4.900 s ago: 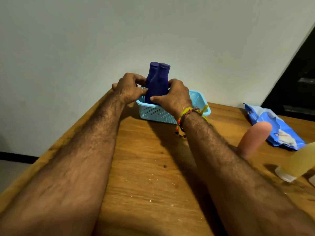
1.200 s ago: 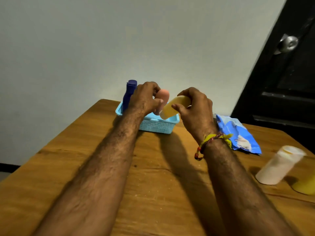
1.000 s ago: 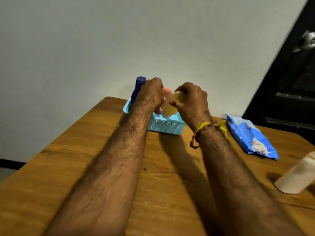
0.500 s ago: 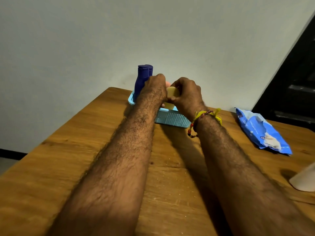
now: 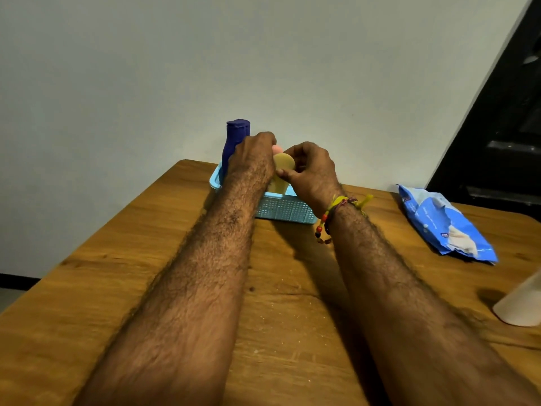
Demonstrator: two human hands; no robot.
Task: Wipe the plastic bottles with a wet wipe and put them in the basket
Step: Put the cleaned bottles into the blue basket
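Both hands are over the light blue basket [image 5: 285,208] at the far side of the wooden counter [image 5: 278,303], toward 12 o'clock. The right hand [image 5: 311,171] curls its fingers around a yellow bottle [image 5: 282,174] that stands in the basket. The left hand [image 5: 253,155] is curled just beside it, and a bit of a pink bottle [image 5: 276,148] peeks out behind; I cannot tell if the left hand holds it. Two dark blue bottles [image 5: 234,142] stand in the basket's left end. A blue wipes pack [image 5: 445,227] lies at 2 o'clock. A white bottle [image 5: 521,303] sits at 3 o'clock.
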